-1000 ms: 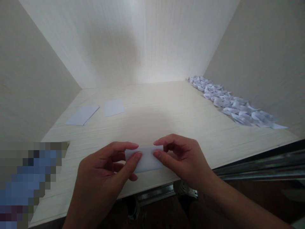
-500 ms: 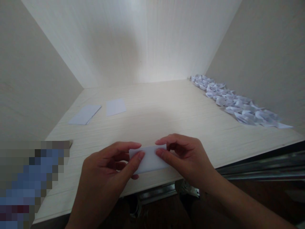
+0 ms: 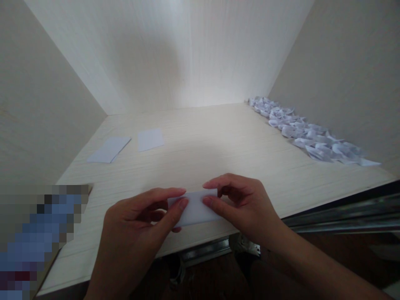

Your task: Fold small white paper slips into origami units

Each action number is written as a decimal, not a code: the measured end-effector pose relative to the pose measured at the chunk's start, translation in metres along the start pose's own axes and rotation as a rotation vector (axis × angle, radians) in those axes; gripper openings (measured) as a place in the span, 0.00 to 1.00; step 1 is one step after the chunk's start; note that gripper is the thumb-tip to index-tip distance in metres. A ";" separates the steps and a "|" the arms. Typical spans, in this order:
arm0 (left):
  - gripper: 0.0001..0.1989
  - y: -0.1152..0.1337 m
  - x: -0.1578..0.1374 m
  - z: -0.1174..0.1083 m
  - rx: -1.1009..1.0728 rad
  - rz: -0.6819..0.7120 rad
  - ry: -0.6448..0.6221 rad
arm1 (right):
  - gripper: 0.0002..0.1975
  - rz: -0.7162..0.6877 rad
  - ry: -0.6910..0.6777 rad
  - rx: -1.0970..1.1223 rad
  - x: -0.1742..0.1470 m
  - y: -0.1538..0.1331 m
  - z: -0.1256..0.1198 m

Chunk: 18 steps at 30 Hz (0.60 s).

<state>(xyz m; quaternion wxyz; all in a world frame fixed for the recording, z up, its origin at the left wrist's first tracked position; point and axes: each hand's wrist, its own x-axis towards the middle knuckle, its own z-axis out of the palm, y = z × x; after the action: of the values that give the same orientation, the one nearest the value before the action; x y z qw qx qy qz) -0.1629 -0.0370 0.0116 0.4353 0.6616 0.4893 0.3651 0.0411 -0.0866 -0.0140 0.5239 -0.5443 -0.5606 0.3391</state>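
White paper is what we have between our hands: one small rectangular slip [image 3: 197,211] near the front edge of the pale wood-grain desktop [image 3: 259,158]. Our left hand [image 3: 139,221] pinches its left end and our right hand [image 3: 242,198] pinches toward its right end, thumbs on the near face, forefingers by the upper edge. We cannot tell whether its lower edge touches the wood. Beyond our left hand lie a few stacked paper sheets [image 3: 109,150], and just beside them one squarish sheet [image 3: 151,140]. Along the right side panel [image 3: 350,83] we see a long heap of folded paper pieces [image 3: 308,133].
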 end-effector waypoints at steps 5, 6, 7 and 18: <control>0.10 0.001 -0.002 0.002 0.013 0.000 0.029 | 0.09 -0.016 0.019 -0.013 0.000 -0.002 0.000; 0.11 0.001 -0.002 0.003 0.011 -0.012 0.040 | 0.09 -0.012 0.022 -0.012 0.000 -0.003 0.000; 0.11 0.001 -0.002 0.004 0.007 -0.023 0.051 | 0.08 -0.009 0.026 -0.010 0.001 -0.004 0.001; 0.11 -0.001 -0.003 0.003 -0.014 -0.027 0.036 | 0.07 -0.008 0.025 0.017 0.002 -0.004 0.001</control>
<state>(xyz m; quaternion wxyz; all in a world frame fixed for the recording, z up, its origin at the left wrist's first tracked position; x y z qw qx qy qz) -0.1609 -0.0400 0.0097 0.4359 0.6452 0.5034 0.3746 0.0398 -0.0852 -0.0095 0.5368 -0.5420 -0.5532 0.3349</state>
